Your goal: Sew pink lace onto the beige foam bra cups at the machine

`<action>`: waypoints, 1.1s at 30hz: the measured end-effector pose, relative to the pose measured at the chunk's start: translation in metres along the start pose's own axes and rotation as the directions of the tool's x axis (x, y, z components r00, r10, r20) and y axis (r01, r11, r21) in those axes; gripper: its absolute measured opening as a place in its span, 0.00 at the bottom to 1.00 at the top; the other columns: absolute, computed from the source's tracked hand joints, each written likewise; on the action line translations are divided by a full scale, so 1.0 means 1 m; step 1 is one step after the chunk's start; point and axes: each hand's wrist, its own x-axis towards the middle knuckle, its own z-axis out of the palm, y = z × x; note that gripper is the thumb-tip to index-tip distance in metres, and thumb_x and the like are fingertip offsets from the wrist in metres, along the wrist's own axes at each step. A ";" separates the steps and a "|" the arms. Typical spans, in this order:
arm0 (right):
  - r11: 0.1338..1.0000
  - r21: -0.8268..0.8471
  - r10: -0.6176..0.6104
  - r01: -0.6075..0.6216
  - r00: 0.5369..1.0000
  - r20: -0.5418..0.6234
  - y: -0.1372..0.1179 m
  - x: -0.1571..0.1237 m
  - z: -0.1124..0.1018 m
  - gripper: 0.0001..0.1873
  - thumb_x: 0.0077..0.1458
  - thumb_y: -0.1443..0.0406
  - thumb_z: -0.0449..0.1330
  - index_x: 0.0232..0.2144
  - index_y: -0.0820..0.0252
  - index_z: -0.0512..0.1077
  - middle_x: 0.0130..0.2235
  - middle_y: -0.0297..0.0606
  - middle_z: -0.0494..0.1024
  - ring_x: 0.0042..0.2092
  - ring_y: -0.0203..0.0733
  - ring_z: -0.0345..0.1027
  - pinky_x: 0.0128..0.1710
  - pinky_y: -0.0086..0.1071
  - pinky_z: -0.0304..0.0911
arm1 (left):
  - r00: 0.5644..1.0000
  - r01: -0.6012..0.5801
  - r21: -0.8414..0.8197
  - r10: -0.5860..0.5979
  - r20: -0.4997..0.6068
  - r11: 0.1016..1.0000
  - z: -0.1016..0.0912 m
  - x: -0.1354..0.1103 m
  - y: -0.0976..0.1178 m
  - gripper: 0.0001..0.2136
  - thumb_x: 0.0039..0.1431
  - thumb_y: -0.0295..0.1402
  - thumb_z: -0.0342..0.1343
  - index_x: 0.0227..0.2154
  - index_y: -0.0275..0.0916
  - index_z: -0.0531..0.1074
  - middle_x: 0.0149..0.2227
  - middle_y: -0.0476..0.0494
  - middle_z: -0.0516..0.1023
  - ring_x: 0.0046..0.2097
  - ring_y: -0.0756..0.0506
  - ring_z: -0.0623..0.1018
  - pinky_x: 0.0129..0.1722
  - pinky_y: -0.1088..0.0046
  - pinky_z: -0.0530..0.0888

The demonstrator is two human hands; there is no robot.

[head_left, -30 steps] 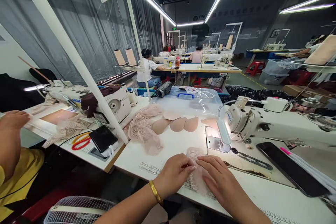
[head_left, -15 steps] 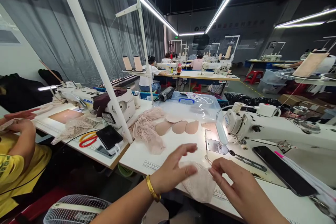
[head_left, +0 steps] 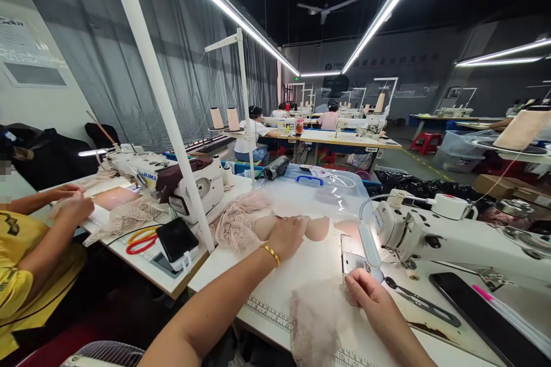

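Observation:
My left hand (head_left: pixel 287 238) is stretched forward over the beige cup-shaped pieces (head_left: pixel 317 229), its fingers reaching down onto them and partly hiding them. No piece is visibly lifted. Near the needle plate (head_left: pixel 353 262), my right hand (head_left: pixel 365 289) pinches the edge of a sheer beige lace fabric (head_left: pixel 316 315) between thumb and fingers. That fabric spreads to the left and hangs over the table's front edge. A bunched beige lace heap (head_left: pixel 236 222) lies left of the cup pieces.
A white sewing machine (head_left: pixel 447 229) with a lamp stands on the right. Thread snips (head_left: pixel 424 301) and a black phone (head_left: pixel 469 315) lie beside it. A clear plastic bin (head_left: pixel 344 186) is behind the table. On the left, a co-worker in yellow (head_left: pixel 38 275) handles fabric; a white pole (head_left: pixel 161 92) rises between the tables.
My left hand has moved forward and away from the lace fabric to the cup pieces. My right hand keeps its pinch, now a little lower in view. The co-worker's hands have come together.

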 end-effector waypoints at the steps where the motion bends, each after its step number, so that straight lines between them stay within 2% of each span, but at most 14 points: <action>1: 1.000 0.009 0.002 -0.002 1.000 -0.005 0.005 0.002 -0.001 0.30 0.59 0.35 0.58 0.26 0.52 0.65 0.26 0.29 0.63 0.30 0.42 0.59 0.32 0.36 0.59 | 1.000 0.002 0.054 -0.003 0.017 0.999 0.004 0.007 -0.005 0.12 0.63 0.24 0.57 0.48 0.34 0.76 0.53 0.28 0.80 0.58 0.31 0.77 0.60 0.48 0.71; 4: 0.999 0.030 0.017 -0.016 1.000 -0.016 0.016 0.004 -0.004 0.29 0.62 0.36 0.56 0.28 0.53 0.68 0.27 0.29 0.65 0.31 0.42 0.61 0.33 0.35 0.60 | 0.998 -0.026 0.181 0.014 0.068 0.983 0.013 0.017 -0.015 0.09 0.64 0.22 0.53 0.40 0.35 0.78 0.45 0.30 0.83 0.52 0.34 0.81 0.56 0.54 0.73; 11: 0.998 0.063 0.019 -0.020 1.000 0.010 0.021 0.007 -0.004 0.29 0.63 0.37 0.57 0.28 0.53 0.69 0.27 0.30 0.69 0.30 0.42 0.62 0.33 0.35 0.60 | 0.993 -0.107 0.296 0.085 0.087 0.949 0.022 0.024 -0.022 0.09 0.66 0.27 0.55 0.34 0.34 0.80 0.38 0.31 0.83 0.43 0.36 0.82 0.48 0.59 0.74; 14: 0.998 0.068 0.013 -0.014 1.000 0.019 0.016 0.005 -0.005 0.29 0.63 0.37 0.56 0.29 0.53 0.69 0.28 0.32 0.71 0.31 0.42 0.63 0.33 0.36 0.61 | 0.996 -0.085 0.299 0.086 0.012 0.950 0.022 0.028 -0.023 0.10 0.67 0.30 0.55 0.32 0.36 0.80 0.36 0.33 0.82 0.41 0.36 0.81 0.45 0.60 0.74; 19: 0.998 0.062 0.014 -0.015 1.000 0.023 0.012 0.002 -0.007 0.27 0.64 0.38 0.57 0.30 0.53 0.70 0.28 0.31 0.72 0.31 0.42 0.64 0.34 0.36 0.61 | 0.971 -0.013 0.289 0.081 -0.225 0.957 0.009 0.032 -0.028 0.11 0.71 0.28 0.51 0.38 0.38 0.80 0.39 0.35 0.82 0.45 0.38 0.79 0.50 0.60 0.75; 21: 0.998 0.061 0.019 -0.021 0.999 0.031 0.012 0.003 -0.007 0.27 0.64 0.38 0.57 0.31 0.54 0.71 0.29 0.31 0.73 0.31 0.42 0.65 0.34 0.36 0.61 | 0.952 -0.015 0.278 0.099 -0.291 0.961 0.003 0.032 -0.030 0.11 0.71 0.27 0.50 0.40 0.38 0.79 0.42 0.35 0.82 0.46 0.39 0.79 0.52 0.59 0.75; 24: 0.997 0.067 0.020 -0.022 0.999 0.040 0.013 0.003 -0.006 0.28 0.64 0.37 0.56 0.31 0.54 0.70 0.29 0.31 0.72 0.31 0.42 0.65 0.34 0.36 0.61 | 0.931 -0.065 0.262 0.153 -0.332 0.963 -0.003 0.030 -0.032 0.12 0.72 0.27 0.50 0.44 0.39 0.79 0.48 0.36 0.82 0.49 0.39 0.79 0.55 0.57 0.74; 27: 0.998 0.065 0.017 -0.020 0.999 0.041 0.013 0.002 -0.006 0.29 0.64 0.37 0.55 0.30 0.53 0.69 0.29 0.32 0.72 0.32 0.43 0.64 0.34 0.36 0.61 | 0.924 -0.133 0.255 0.213 -0.318 0.958 -0.002 0.024 -0.031 0.13 0.73 0.27 0.48 0.46 0.40 0.78 0.51 0.34 0.81 0.51 0.39 0.78 0.57 0.54 0.73; 29: 0.998 0.060 0.014 -0.017 0.999 0.038 0.013 0.001 -0.006 0.29 0.65 0.37 0.54 0.30 0.53 0.69 0.29 0.33 0.73 0.32 0.43 0.64 0.34 0.37 0.62 | 0.930 -0.197 0.255 0.263 -0.257 0.947 0.001 0.016 -0.031 0.11 0.72 0.28 0.50 0.41 0.40 0.79 0.46 0.36 0.82 0.48 0.39 0.79 0.55 0.55 0.73; 31: 0.998 0.058 0.005 -0.007 0.999 0.034 0.016 0.001 -0.006 0.29 0.65 0.36 0.54 0.30 0.53 0.69 0.29 0.33 0.72 0.32 0.43 0.64 0.34 0.37 0.62 | 0.935 -0.267 0.251 0.313 -0.167 0.930 0.004 0.007 -0.033 0.09 0.69 0.33 0.56 0.33 0.41 0.77 0.38 0.40 0.82 0.43 0.41 0.79 0.51 0.59 0.74; 33: 0.998 0.055 -0.005 0.003 0.999 0.041 0.020 0.002 -0.005 0.31 0.64 0.35 0.54 0.29 0.53 0.69 0.28 0.32 0.71 0.31 0.43 0.63 0.33 0.36 0.62 | 0.940 -0.290 0.248 0.324 -0.110 0.924 0.002 0.001 -0.038 0.09 0.67 0.36 0.59 0.30 0.41 0.77 0.35 0.43 0.82 0.41 0.43 0.79 0.49 0.62 0.75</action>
